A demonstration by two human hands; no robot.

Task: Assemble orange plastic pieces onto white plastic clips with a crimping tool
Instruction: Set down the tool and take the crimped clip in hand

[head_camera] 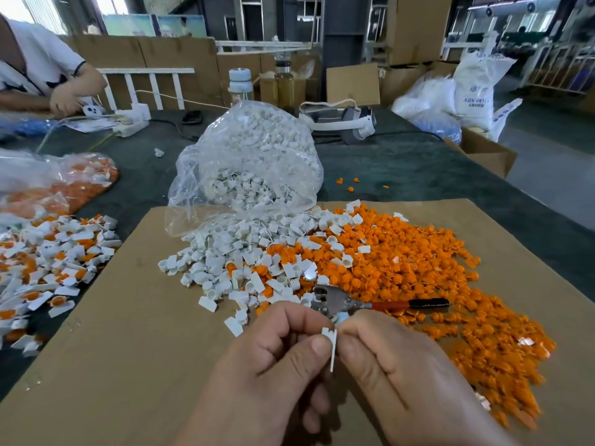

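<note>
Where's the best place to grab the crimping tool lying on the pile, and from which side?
Take the crimping tool by its red-and-black handle, from above on the right. The handle lies flat on the orange pieces and points right; the metal head sits at the left end. The right hand is nearest, but it pinches the white clip with the left hand.

The white sack (476,88) reads "ABS RESIN", partly cut off.

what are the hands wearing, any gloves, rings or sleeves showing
Nothing is worn. The left hand and the right hand are bare, with no gloves or rings and no watch in view. No sleeve shows down to the frame's bottom edge. The visible nails are short and unpainted.
</note>
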